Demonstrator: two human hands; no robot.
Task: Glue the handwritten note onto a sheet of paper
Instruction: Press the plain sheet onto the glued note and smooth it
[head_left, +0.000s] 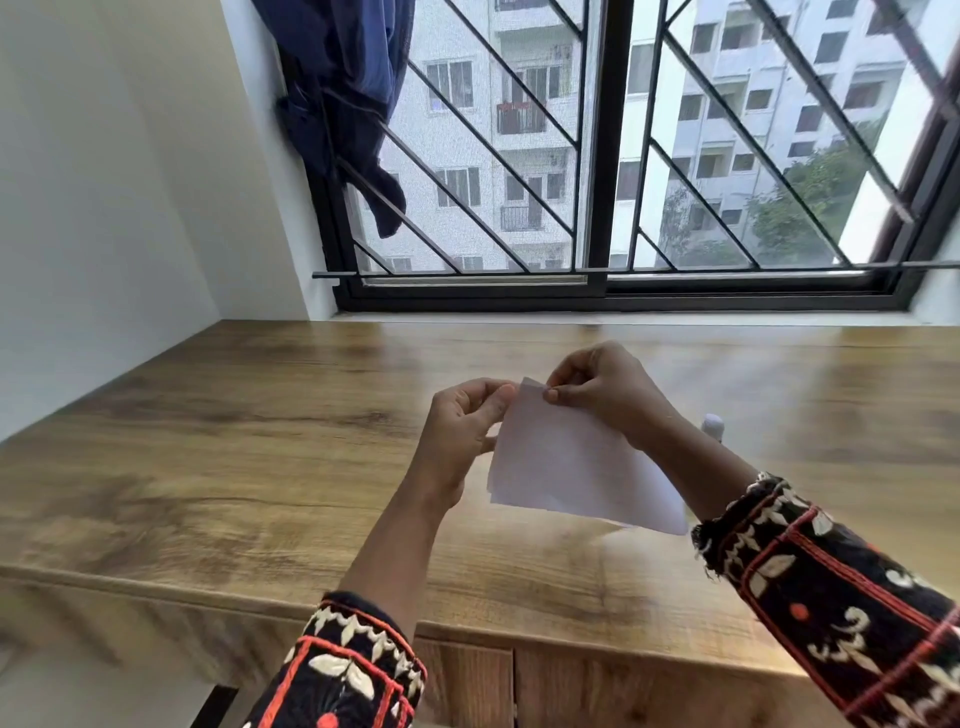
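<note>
While my left hand (461, 434) grips one edge of the white paper (569, 470), my right hand (605, 392) pinches its top corner above the desk (208, 441).

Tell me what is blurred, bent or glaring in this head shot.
Head view: the paper, left hand and right hand are softened by motion blur, no writing readable; wide-lens distortion slants the window bars and desk edge; the white object behind the right wrist is too soft to identify.

Head-worn view, facing forward and down, close over desk (260, 441), window (597, 156) beyond
</note>
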